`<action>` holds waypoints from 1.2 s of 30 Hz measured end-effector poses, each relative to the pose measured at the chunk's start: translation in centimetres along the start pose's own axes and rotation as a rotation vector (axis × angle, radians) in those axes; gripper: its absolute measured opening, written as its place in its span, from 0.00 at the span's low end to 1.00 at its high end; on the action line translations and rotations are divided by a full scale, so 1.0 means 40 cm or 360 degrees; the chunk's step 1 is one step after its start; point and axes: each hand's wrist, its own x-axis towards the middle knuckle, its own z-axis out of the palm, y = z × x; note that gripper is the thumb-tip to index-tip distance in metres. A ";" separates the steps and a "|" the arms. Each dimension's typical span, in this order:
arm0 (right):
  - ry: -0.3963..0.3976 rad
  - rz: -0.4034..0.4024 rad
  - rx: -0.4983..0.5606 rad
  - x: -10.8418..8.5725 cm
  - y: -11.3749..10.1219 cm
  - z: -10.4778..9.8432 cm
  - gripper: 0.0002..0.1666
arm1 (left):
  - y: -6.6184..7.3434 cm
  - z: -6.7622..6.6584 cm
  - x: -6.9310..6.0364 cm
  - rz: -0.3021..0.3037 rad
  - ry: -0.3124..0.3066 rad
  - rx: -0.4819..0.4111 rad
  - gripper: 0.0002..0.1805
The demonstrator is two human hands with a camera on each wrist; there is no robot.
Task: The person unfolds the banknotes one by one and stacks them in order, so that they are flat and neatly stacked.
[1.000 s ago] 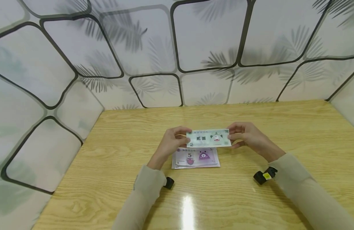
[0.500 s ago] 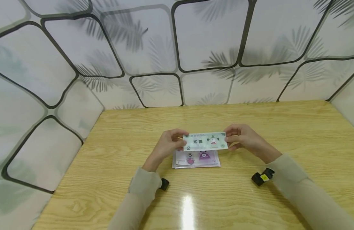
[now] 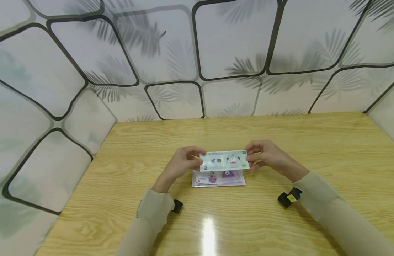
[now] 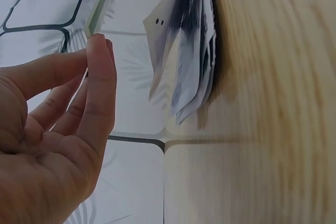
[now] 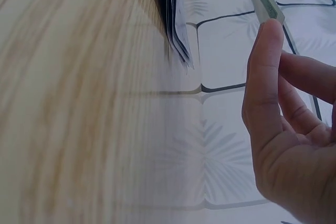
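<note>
Both hands hold a pale green play banknote (image 3: pixel 224 160) marked 2, with a one-eyed monster printed on it. At its left end, my left hand (image 3: pixel 181 163) pinches it between thumb and fingers. The right hand (image 3: pixel 270 158) pinches the opposite end the same way. Below the note, a small stack of purple play banknotes (image 3: pixel 219 179) marked 5 lies on the table, its upper part hidden behind the green note. In the left wrist view, the stacked notes (image 4: pixel 191 72) stand slightly fanned apart, clear of the left hand. The right wrist view shows the green note edge-on (image 5: pixel 265 1) at the fingertips.
A light wooden table (image 3: pixel 312 142) lies under the hands. Behind it rises a wall (image 3: pixel 232 39) patterned with dark outlines and leaves, with another patterned wall (image 3: pixel 30 71) at the left. Black wrist cameras sit at both cuffs.
Both hands have moved the green note left and slightly down toward me, covering more of the purple stack. The stack stays in place, and both grips are unchanged.
</note>
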 end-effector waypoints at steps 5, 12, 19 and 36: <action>-0.0039 0.0019 0.0019 0.004 0.001 0.006 0.11 | -0.005 -0.010 -0.010 0.0007 -0.0026 -0.0008 0.16; -0.0071 0.0055 -0.0024 0.009 0.003 0.015 0.13 | -0.012 -0.019 -0.011 -0.0007 -0.0068 0.0077 0.15; -0.0173 0.0037 -0.0087 0.019 0.015 0.022 0.15 | -0.019 -0.026 -0.014 -0.0053 -0.0137 0.0193 0.14; -0.0296 0.0047 -0.0387 0.023 0.011 0.029 0.19 | -0.011 -0.037 -0.028 -0.0088 -0.0180 0.0390 0.16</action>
